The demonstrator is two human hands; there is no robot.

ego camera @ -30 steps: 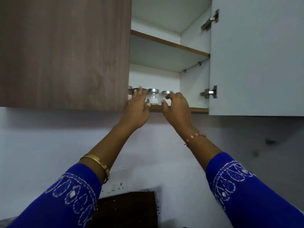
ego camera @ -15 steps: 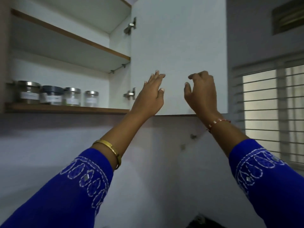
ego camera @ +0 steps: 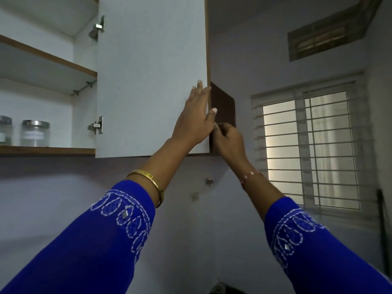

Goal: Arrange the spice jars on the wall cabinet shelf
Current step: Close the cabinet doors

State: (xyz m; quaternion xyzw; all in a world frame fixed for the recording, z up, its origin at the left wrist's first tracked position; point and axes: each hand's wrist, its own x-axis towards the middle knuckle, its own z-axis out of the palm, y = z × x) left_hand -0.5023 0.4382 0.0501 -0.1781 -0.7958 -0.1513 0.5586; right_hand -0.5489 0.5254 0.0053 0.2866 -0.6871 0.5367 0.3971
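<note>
Reaching up in the middle of the frame, both hands are at the far edge of the open cabinet door [ego camera: 148, 77]. The left hand [ego camera: 196, 117] lies flat on the white inside of the door, with its fingers straight and its thumb sticking out past the door's edge. It holds nothing. The right hand [ego camera: 228, 140] is just beside it, on the other side of that edge, where the brown outer face of the door shows. Its fingers are curled near the door's edge, but the left hand and the door hide the fingertips, so it is hard to tell if they grip the door or only touch it.

Two spice jars are at the lower left of the frame, well apart from the hands. One jar [ego camera: 35, 133] stands upright on the lower shelf [ego camera: 46, 150], with a shiny metal lid and a pale label that is too blurry to read. The other jar [ego camera: 5, 130] is just beside it and is cut off by the left edge of the frame. Above them is an upper shelf [ego camera: 53, 58].

Two metal hinges [ego camera: 96, 125] hold the door to the cabinet. Blue sleeves [ego camera: 101, 230] with white stitching fill the bottom of the frame. A gold bangle [ego camera: 150, 180] is on the left wrist and a thin bracelet [ego camera: 251, 177] is on the right. A window [ego camera: 307, 153] with bars is at the right.
</note>
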